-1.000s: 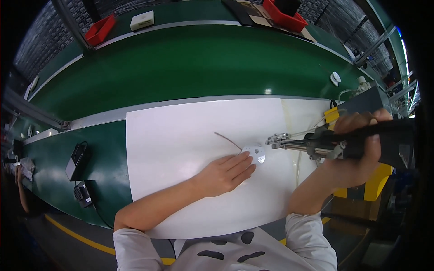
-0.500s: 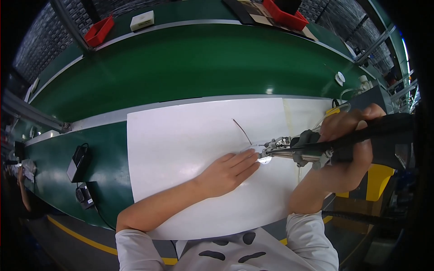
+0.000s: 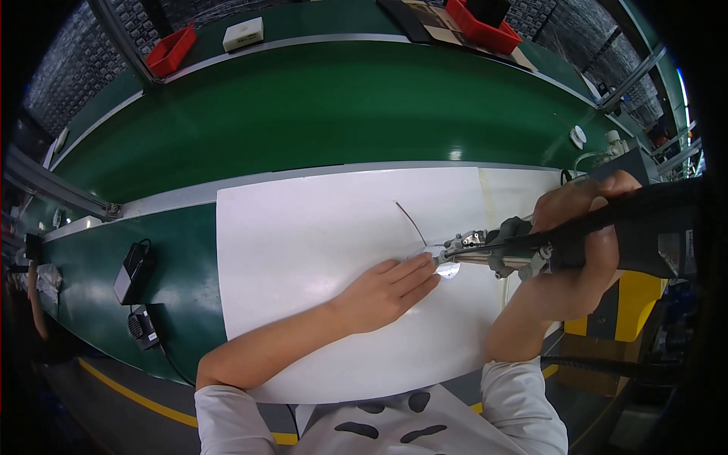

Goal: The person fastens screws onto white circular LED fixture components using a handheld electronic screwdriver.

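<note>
Near the middle of the frame, slightly right, the left hand (image 3: 387, 292) lies flat on a white sheet (image 3: 303, 250), fingers stretched out together and pointing to the right, their tips pressing down a small clear piece (image 3: 449, 269). Whether the fingers pinch it or only press on it cannot be told. A thin dark wire (image 3: 410, 222) rises from that spot, curving toward the upper left over the sheet.

At the right side of the frame the right hand (image 3: 580, 250) is closed in a full fist around the dark handle of a power tool (image 3: 531, 246), which lies level and points left. Its metal tip (image 3: 459, 246) sits just above the small piece, right beside the left fingertips.

Behind the sheet a green conveyor belt (image 3: 341, 114) bends across the upper half of the frame. At the upper left stand a red bin (image 3: 168, 53) and a white box (image 3: 244, 33); another red bin (image 3: 481, 23) is at the top right. On the green bench at the left lie a black adapter (image 3: 133, 271) and its cable. A yellow block (image 3: 633, 303) shows under the right hand.
</note>
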`<state>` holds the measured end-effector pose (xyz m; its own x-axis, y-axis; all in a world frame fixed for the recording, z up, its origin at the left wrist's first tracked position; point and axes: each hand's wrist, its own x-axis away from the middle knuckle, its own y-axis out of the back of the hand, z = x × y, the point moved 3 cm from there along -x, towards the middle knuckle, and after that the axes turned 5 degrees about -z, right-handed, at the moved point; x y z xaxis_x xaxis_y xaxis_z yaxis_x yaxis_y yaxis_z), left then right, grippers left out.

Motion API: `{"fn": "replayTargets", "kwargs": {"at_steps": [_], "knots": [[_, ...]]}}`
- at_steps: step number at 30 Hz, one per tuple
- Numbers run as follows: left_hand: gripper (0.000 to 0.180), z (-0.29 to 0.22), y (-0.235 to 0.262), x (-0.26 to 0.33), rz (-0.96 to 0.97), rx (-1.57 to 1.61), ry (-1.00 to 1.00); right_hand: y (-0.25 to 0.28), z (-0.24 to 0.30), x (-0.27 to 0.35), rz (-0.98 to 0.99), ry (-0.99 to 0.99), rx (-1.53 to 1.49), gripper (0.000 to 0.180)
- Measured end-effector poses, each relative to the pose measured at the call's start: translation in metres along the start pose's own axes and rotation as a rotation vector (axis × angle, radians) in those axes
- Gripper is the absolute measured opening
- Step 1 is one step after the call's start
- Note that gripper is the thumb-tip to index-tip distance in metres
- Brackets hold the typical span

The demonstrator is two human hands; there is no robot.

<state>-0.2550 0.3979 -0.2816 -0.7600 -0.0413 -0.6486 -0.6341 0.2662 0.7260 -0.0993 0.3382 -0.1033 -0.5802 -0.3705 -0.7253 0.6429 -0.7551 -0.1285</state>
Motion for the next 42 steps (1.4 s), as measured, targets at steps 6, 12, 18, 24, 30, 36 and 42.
{"fn": "replayTargets", "kwargs": {"at_steps": [6, 12, 18, 24, 30, 36, 42], "knots": [[0.045, -0.001, 0.001, -0.003, -0.01, -0.001, -0.02, -0.001, -0.003, 0.001, -0.006, -0.033, -0.152, 0.031], [0.037, 0.002, 0.0, 0.005, 0.062, 0.034, 0.018, -0.012, 0.006, 0.011, -0.16, -0.141, 0.111, 0.038], [0.049, 0.012, 0.009, 0.009, 0.091, -0.2, 0.099, 0.017, 0.016, 0.002, -0.191, -0.005, -0.071, 0.041], [0.071, 0.052, 0.036, 0.001, -0.066, -0.339, 0.537, 0.037, 0.026, -0.007, -0.254, 0.097, -0.082, 0.035], [0.068, 0.048, 0.025, 0.011, 0.048, -0.247, 0.51, 0.012, 0.018, 0.004, -0.372, -0.018, 0.081, 0.038], [0.065, 0.051, 0.025, 0.017, 0.07, -0.239, 0.532, 0.011, 0.01, 0.007, -0.302, -0.011, 0.081, 0.034], [0.064, 0.056, 0.022, 0.026, 0.085, -0.246, 0.535, 0.007, 0.003, 0.013, -0.302, 0.011, 0.066, 0.033]]}}
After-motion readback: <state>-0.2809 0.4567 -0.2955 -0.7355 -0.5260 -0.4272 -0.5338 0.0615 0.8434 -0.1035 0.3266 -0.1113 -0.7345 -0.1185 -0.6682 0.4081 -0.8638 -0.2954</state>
